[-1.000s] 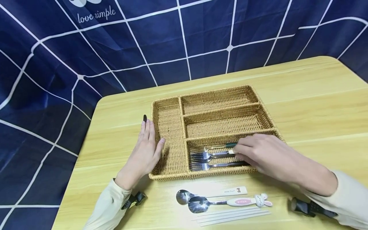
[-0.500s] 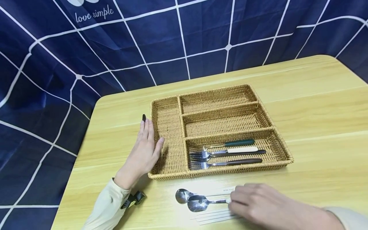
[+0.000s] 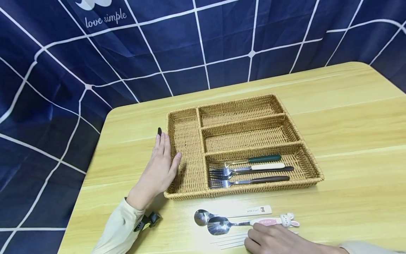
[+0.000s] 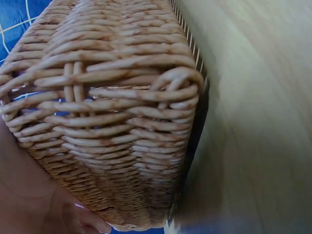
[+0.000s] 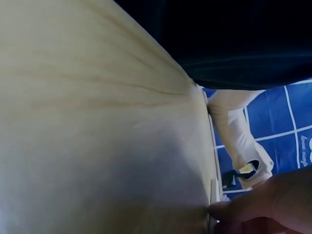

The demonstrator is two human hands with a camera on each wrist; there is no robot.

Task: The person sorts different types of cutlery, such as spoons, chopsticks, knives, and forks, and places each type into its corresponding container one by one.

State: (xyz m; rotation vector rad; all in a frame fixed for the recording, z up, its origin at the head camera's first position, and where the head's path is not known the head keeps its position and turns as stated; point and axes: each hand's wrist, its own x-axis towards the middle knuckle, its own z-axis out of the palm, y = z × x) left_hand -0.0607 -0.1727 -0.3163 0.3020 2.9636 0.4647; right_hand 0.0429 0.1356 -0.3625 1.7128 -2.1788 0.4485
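Note:
A woven wicker cutlery tray (image 3: 204, 141) stands on the table with its compartments facing up. My left hand (image 3: 157, 171) lies along its left outer wall, fingers straight and thumb over the rim; in the left wrist view that hand (image 4: 44, 195) lies against the weave. Several forks (image 3: 225, 171) with green, white and dark handles lie in the front compartment. At the bottom of the head view my right hand (image 3: 271, 240) reaches over thin white chopsticks (image 3: 229, 242), fingers curled down and covering their right part. In the right wrist view its thumb (image 5: 243, 204) presses at a white stick.
Two spoons lie between tray and chopsticks: one with a white handle (image 3: 253, 211), one with a pink-and-white rabbit handle (image 3: 268, 221). A small dark tip (image 3: 159, 131) shows beyond my left fingertips. A blue gridded cloth (image 3: 177, 42) hangs behind the wooden table (image 3: 358, 148).
My right hand has left the forks in the front compartment, come down past the spoons and settled at the chopsticks. The left hand and the tray have stayed in place.

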